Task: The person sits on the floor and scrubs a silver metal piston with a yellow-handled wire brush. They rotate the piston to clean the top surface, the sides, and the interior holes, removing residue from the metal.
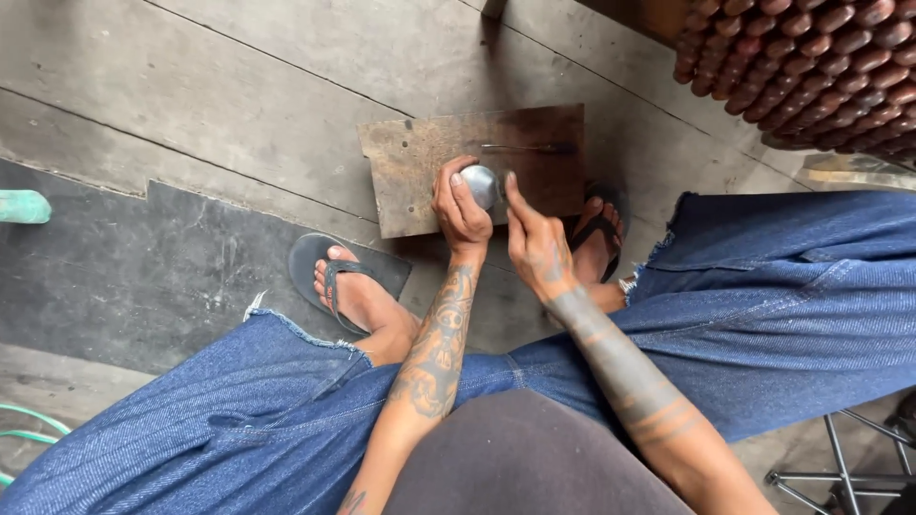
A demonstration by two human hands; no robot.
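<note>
Head camera: left hand (461, 205) grips a small rounded metal piece (480, 185), possibly a bowl, on a worn wooden block (420, 162); right hand (534, 238) pinches its edge, 2 sandalled feet flanking the block.

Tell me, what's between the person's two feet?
In the head view, a worn wooden block sits between the left foot and right foot, with both hands holding a round metal piece.
</note>
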